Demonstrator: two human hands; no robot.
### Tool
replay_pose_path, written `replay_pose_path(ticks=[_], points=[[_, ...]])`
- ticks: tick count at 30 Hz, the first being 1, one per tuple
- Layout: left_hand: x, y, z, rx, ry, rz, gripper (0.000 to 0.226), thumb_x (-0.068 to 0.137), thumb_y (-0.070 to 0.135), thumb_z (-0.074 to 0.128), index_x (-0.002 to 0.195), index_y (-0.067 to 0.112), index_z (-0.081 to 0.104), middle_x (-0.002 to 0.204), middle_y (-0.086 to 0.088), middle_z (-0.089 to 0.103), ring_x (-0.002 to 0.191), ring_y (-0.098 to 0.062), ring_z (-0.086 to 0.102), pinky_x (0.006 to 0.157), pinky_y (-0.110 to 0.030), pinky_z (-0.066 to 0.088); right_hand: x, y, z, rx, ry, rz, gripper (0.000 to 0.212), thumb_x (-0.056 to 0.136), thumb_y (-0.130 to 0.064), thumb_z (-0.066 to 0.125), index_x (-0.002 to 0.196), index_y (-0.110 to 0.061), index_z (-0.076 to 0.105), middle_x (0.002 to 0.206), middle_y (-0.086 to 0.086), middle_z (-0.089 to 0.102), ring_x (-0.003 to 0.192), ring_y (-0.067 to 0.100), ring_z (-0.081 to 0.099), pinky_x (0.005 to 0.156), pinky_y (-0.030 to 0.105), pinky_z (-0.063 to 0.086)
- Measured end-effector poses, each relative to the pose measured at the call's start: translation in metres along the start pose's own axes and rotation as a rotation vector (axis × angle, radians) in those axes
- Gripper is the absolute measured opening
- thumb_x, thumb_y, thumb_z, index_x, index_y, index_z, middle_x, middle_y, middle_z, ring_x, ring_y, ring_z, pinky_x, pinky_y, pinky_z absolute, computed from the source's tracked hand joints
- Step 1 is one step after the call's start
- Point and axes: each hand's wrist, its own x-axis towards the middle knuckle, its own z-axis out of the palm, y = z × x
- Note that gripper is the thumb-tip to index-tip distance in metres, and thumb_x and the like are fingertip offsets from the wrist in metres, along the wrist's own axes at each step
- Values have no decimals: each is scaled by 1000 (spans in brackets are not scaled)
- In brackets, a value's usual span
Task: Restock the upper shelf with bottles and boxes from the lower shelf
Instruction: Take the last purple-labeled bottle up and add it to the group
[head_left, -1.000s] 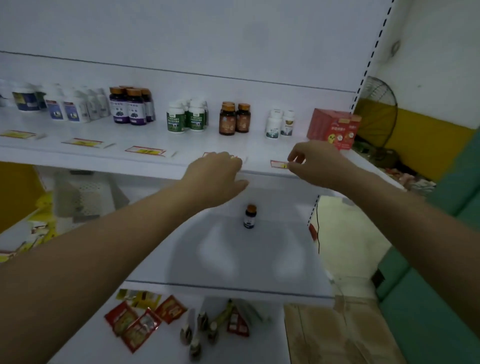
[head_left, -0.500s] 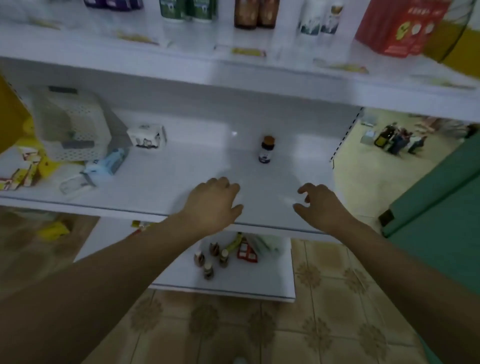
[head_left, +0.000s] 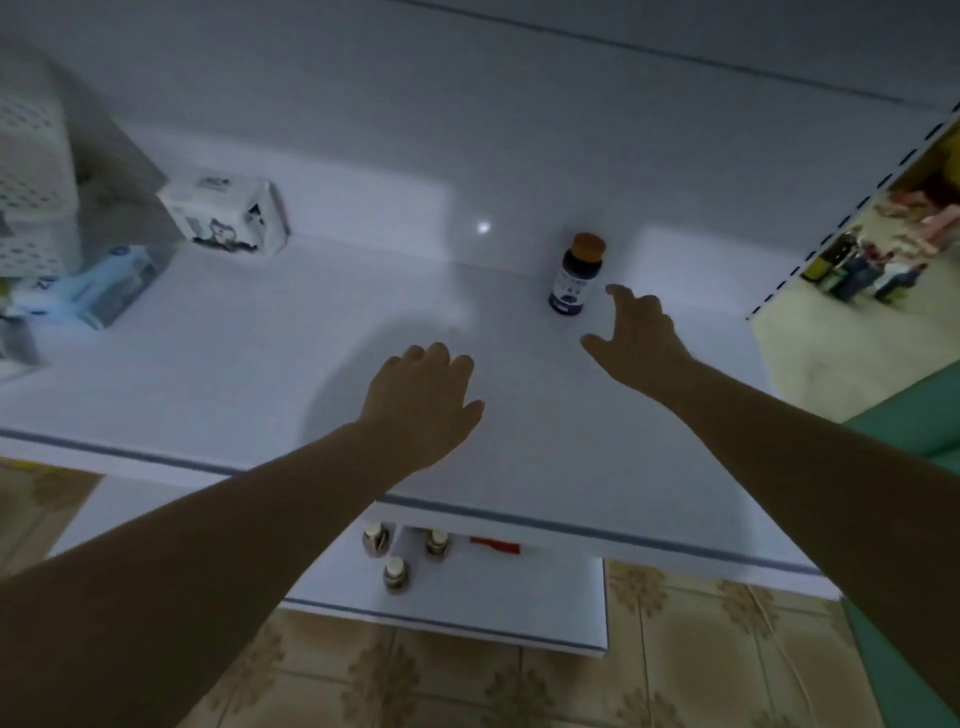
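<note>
A small dark bottle (head_left: 575, 275) with an orange cap stands upright near the back of the white lower shelf (head_left: 260, 374). My right hand (head_left: 636, 335) hovers just right of and in front of it, fingers spread, a fingertip close to the bottle but apart from it. My left hand (head_left: 421, 402) hangs palm-down over the shelf's middle, fingers loosely curled, holding nothing. A white printed box (head_left: 226, 215) sits at the back left. The upper shelf is out of frame.
A perforated white basket (head_left: 28, 171) and a pale blue pack (head_left: 91, 291) crowd the shelf's left end. Below, a bottom shelf (head_left: 519, 597) carries three small bottles (head_left: 397, 571) and a red packet (head_left: 493, 545). Tiled floor lies underneath; a green surface is at right.
My view dropped from the upper shelf to the lower one and moved closer. Both hands came down from the upper shelf edge; the right hand has reached toward the bottle.
</note>
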Motion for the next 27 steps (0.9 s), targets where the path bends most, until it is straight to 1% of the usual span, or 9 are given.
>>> replay_pose_path(ticks=[4, 7, 10, 14, 18, 20, 22, 25, 27], points=[[25, -19, 17, 29, -4, 28, 48, 92, 48, 40, 126, 14, 46, 124, -10, 52, 112, -28, 51, 92, -38, 42, 53, -19, 8, 92, 120, 63, 69, 92, -34, 53, 147, -12, 18, 135, 22, 35, 124, 42, 39, 99, 45, 39], [37, -33, 24, 37, -2, 13, 48, 92, 47, 41, 125, 13, 46, 123, -11, 52, 112, -29, 50, 92, -38, 41, 86, -35, 8, 137, 143, 104, 67, 93, -36, 48, 147, -13, 16, 140, 22, 32, 127, 43, 35, 101, 45, 36], [41, -47, 31, 35, -4, -23, 48, 91, 48, 41, 124, 14, 47, 122, -11, 52, 112, -29, 50, 91, -38, 41, 110, -35, 12, 122, 135, 79, 54, 95, -30, 46, 140, -7, 30, 137, 23, 37, 124, 43, 41, 103, 46, 38], [36, -62, 38, 13, -13, -38, 48, 91, 47, 43, 124, 13, 48, 120, -11, 52, 110, -30, 50, 90, -38, 41, 115, -27, 16, 162, 219, 26, 39, 93, -19, 48, 128, -4, 44, 128, 25, 48, 116, 41, 48, 89, 40, 41], [25, -64, 32, 2, -15, -44, 49, 92, 47, 41, 126, 13, 47, 122, -11, 52, 111, -30, 50, 90, -38, 42, 87, -28, 14, 312, 206, 28, 50, 85, -22, 65, 128, -6, 46, 125, 16, 56, 112, 29, 53, 83, 29, 40], [18, -61, 22, 1, -20, -33, 50, 92, 48, 41, 127, 13, 47, 123, -11, 52, 112, -30, 50, 92, -38, 42, 60, -30, 11, 369, 171, 54, 47, 79, -25, 72, 118, -7, 52, 118, 10, 61, 101, 19, 55, 76, 23, 39], [9, -56, 8, -11, -8, -25, 50, 91, 48, 41, 126, 13, 47, 124, -11, 52, 113, -29, 50, 93, -38, 41, 30, -33, 8, 394, 133, 74, 43, 76, -27, 75, 110, -9, 56, 111, 8, 62, 90, 16, 52, 71, 22, 37], [-14, -47, -12, -27, -11, -10, 51, 91, 49, 41, 127, 13, 47, 125, -10, 51, 114, -28, 49, 95, -37, 41, -21, -43, 1, 460, 90, 80, 43, 75, -26, 77, 108, -10, 55, 104, 8, 59, 86, 18, 52, 69, 24, 39], [-37, -42, -25, -15, -34, -2, 51, 91, 49, 40, 128, 14, 46, 126, -10, 50, 114, -27, 49, 95, -37, 41, -57, -52, -7, 476, 69, 60, 43, 76, -28, 76, 106, -10, 51, 97, 5, 55, 81, 16, 51, 60, 22, 39]])
